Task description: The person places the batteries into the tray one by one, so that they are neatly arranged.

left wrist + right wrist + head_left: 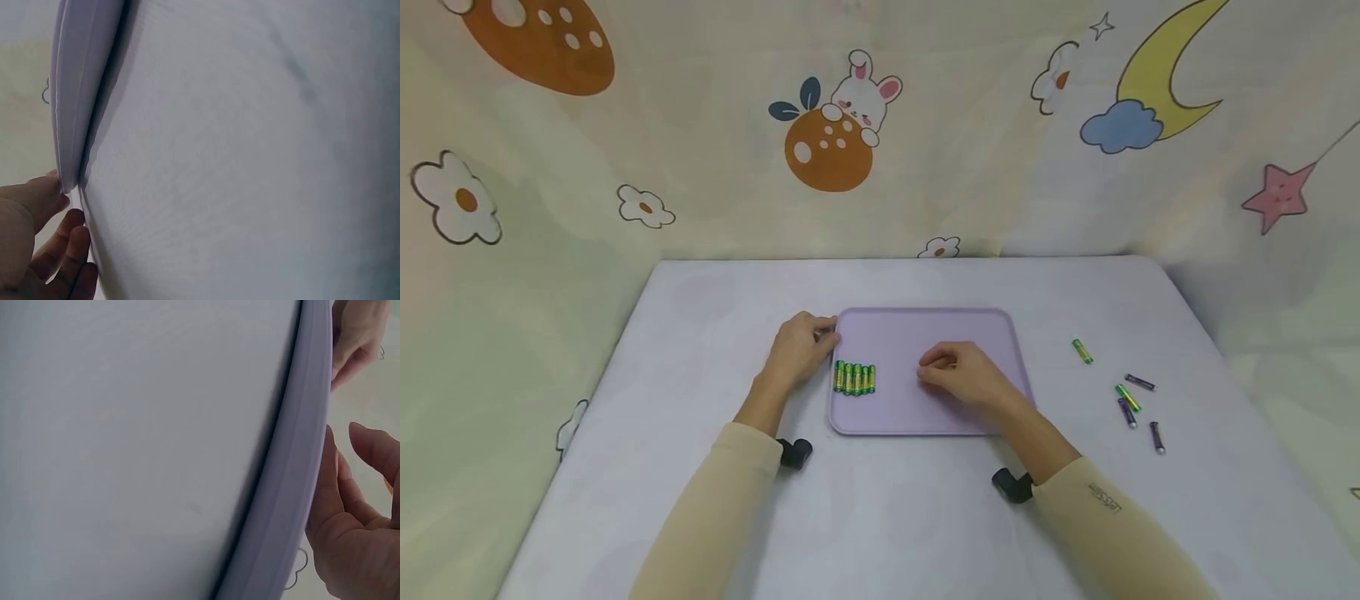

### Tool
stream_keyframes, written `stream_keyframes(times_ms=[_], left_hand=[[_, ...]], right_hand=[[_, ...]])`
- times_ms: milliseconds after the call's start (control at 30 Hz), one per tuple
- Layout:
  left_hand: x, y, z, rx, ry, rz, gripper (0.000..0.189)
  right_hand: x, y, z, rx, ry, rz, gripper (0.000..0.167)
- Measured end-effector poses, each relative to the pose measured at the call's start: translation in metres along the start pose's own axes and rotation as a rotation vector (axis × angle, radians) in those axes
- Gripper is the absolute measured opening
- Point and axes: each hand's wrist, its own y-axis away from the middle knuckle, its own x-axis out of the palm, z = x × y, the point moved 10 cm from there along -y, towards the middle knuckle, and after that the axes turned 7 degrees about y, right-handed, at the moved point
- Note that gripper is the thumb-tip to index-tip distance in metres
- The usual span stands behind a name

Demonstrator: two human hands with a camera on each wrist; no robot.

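The left hand [801, 343] is at the upper left corner of a lilac tray [910, 418], thumb and forefinger at its rim. From the left wrist, its fingers [74, 247] show close around the end of the tray's edge [78, 100]. Several green batteries [854, 378] lie upright side by side along the tray's left side. Over the tray's right half hovers the right hand [962, 373], fingers loosely bent. In the right wrist view the thumb [375, 447] stands apart from the fingers, nothing showing between them, and the tray rim [290, 456] hides part of the hand.
Right of the tray, a green battery [1082, 352] lies alone on the white table [895, 517]. Farther right are another green battery [1127, 397] and dark batteries [1141, 382], scattered at different angles. A patterned cloth [715, 125] hangs behind the table.
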Motion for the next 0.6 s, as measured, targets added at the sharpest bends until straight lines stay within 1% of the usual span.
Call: stream_keyframes(times_ms=[100, 200, 267, 467, 600], left_hand=[[-0.001, 0.0, 0.0, -0.005, 0.001, 0.001, 0.04], [0.0, -0.001, 0.0, -0.01, -0.004, -0.001, 0.04], [0.001, -0.001, 0.0, -0.012, -0.004, -0.005, 0.04], [0.001, 0.001, -0.001, -0.022, -0.001, -0.007, 0.04], [-0.001, 0.002, -0.001, -0.032, 0.009, -0.006, 0.04]], right_hand=[[-0.011, 0.004, -0.006, -0.011, 0.017, -0.014, 0.024], [-0.022, 0.008, -0.017, -0.008, 0.009, -0.025, 0.025], [-0.029, 0.01, -0.022, -0.021, 0.016, -0.034, 0.027], [-0.057, 0.018, -0.04, -0.028, 0.063, -0.099, 0.028], [-0.074, 0.021, -0.048, -0.044, 0.051, -0.143, 0.029]])
